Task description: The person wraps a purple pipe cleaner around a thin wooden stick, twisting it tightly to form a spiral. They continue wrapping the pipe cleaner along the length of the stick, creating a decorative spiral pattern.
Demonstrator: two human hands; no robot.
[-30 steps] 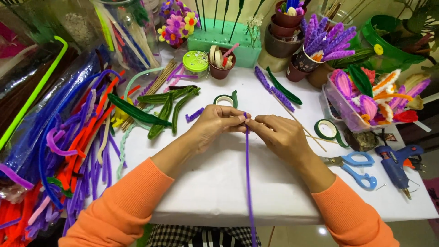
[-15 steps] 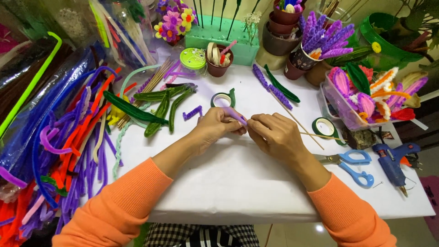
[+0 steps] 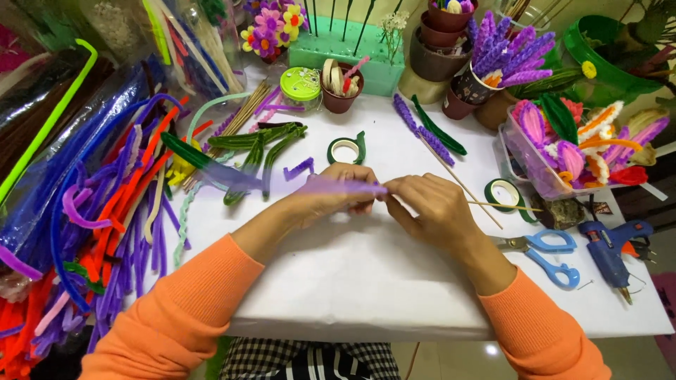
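Note:
My left hand and my right hand meet over the white table, fingertips touching. Between them they pinch a purple pipe cleaner that sticks out to the left, blurred by motion. My right hand also holds a thin wooden skewer, which points right from its fingers. A roll of green floral tape lies just beyond my left hand. Both sleeves are orange.
Piles of coloured pipe cleaners fill the left side. Green pipe-cleaner leaves lie beyond my hands. Blue scissors, a blue glue gun and another green tape roll sit at the right. Pots of purple flowers stand at the back.
The purple pipe cleaner hung down toward me; now it swings out level to the left. My hands stay together at the same spot.

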